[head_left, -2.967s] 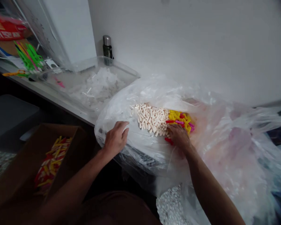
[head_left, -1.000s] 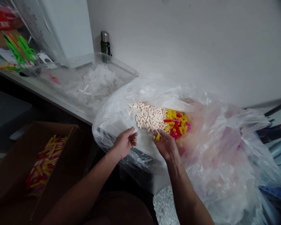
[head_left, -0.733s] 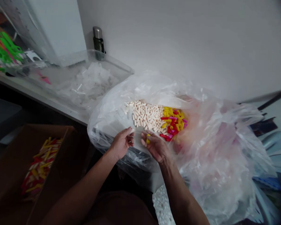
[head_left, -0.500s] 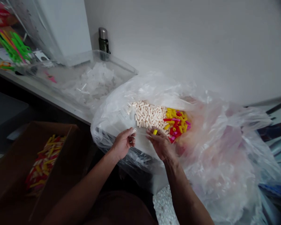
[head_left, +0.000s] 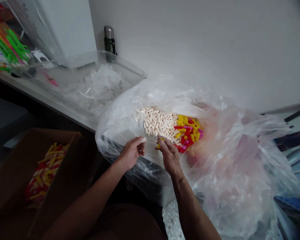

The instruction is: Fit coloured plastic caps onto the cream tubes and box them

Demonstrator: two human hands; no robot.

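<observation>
A big clear plastic bag [head_left: 222, 156] lies open on the bench edge. On it sit a heap of white caps [head_left: 157, 123] and, to their right, a heap of yellow, red and pink tubes [head_left: 188, 131]. My left hand [head_left: 131, 152] is closed in a pinch on a small white cap at the bag's near rim. My right hand [head_left: 168, 153] is closed on a yellow tube, a few centimetres to the right of my left hand, just short of the white heap.
A brown cardboard box [head_left: 72, 173] at lower left holds several yellow and red finished pieces [head_left: 43, 173]. A clear tub [head_left: 126, 66] of clear plastic bits stands behind, with a dark metal flask [head_left: 109, 40] at the wall. Green clips [head_left: 12, 50] lie at far left.
My right hand left the coloured heap with a yellow tube and came toward my left hand, which lifted off the bag's rim with a white cap. Both hands now sit close together.
</observation>
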